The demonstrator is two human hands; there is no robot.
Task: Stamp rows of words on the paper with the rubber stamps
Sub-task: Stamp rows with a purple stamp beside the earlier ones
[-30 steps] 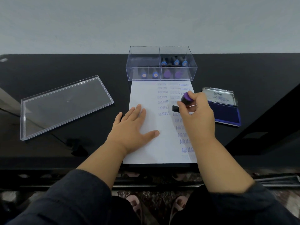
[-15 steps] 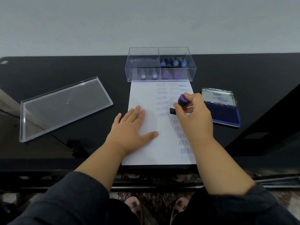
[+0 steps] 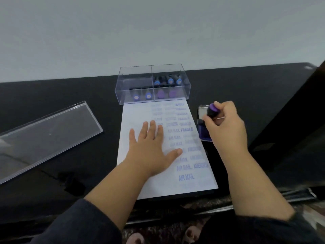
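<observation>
**Stamp over the ink pad, paper pinned flat**

Toward the desk's left edge lies a clear lid (image 3: 49, 136), well apart from the work. At the middle of the desk's front edge sits the paper (image 3: 140, 113), its right half rowed with blue words; it looks thin, light and apt to slide, so the left hand (image 3: 151, 148) presses it flat, fingers straight and spread. Touching its far edge, a clear box (image 3: 133, 81) holds spare rubber stamps (image 3: 148, 96). Right of the sheet, the right hand (image 3: 225, 124) pinches a purple-topped stamp (image 3: 213, 110), fingers curled round its barrel, above the ink pad (image 3: 202, 134). The stamp looks small, stiff and light; gripping low on the barrel should keep it square.
</observation>
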